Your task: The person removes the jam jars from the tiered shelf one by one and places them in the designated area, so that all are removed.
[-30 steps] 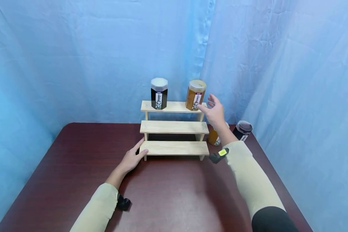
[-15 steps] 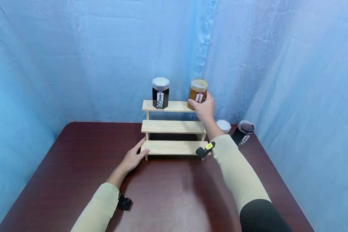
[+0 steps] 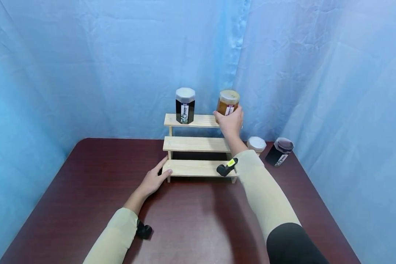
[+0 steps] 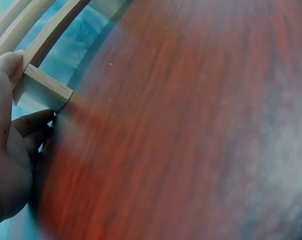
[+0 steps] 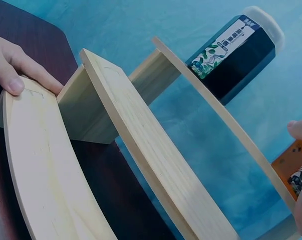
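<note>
Right hand (image 3: 230,121) grasped amber jar (image 3: 228,101) on top tier of stepped wooden shelf (image 3: 198,144); left hand (image 3: 154,179), fingers relaxed, pressed against bottom tier's corner, seemingly steadying it on the surface (image 3: 85,190).

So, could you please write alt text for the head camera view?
A person's right hand grips an amber jar on the top step of a three-tier wooden rack, beside a black jar. The left hand rests against the bottom step's left end on a dark red table.
</note>
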Demonstrator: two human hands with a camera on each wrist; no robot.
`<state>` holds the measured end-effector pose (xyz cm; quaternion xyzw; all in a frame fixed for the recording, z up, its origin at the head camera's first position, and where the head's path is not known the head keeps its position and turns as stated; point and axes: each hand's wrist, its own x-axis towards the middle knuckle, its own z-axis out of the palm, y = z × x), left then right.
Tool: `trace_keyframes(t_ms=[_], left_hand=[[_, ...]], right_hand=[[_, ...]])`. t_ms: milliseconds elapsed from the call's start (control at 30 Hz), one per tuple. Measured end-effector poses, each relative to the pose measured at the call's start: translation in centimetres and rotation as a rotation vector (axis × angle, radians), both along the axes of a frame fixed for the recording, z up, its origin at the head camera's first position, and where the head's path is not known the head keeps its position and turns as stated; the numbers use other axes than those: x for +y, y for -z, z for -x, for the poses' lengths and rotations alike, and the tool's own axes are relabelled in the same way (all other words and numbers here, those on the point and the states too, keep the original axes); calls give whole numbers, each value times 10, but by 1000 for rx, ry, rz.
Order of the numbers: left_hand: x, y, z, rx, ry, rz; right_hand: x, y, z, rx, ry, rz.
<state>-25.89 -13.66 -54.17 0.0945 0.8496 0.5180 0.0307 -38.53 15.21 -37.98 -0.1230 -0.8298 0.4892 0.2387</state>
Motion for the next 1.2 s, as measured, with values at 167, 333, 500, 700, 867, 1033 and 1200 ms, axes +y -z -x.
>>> trace_keyframes(t_ms=[167,333,500,700,867,1033,1200], left_hand=[[0,0,0,5,0,10],[2,-3,0,12,1,13],[8,-3,-1,-15,19,14],[11,1,0,-6,21,9],[11,1,3,1,29,9],[13,-1,4,-16,44,12],[15,-1,4,-23,49,4]], right_hand=[[-1,-2,1,-1,28,7],[3,-4,2,21,12,18],[16,-4,-4,12,-6,-4],[35,-16,-21,46,-57,-18],[53,-30,-42,64,-90,-18],[76,-31,-68,37,-82,-62],[101,-21,-94,-21,-61,-113]])
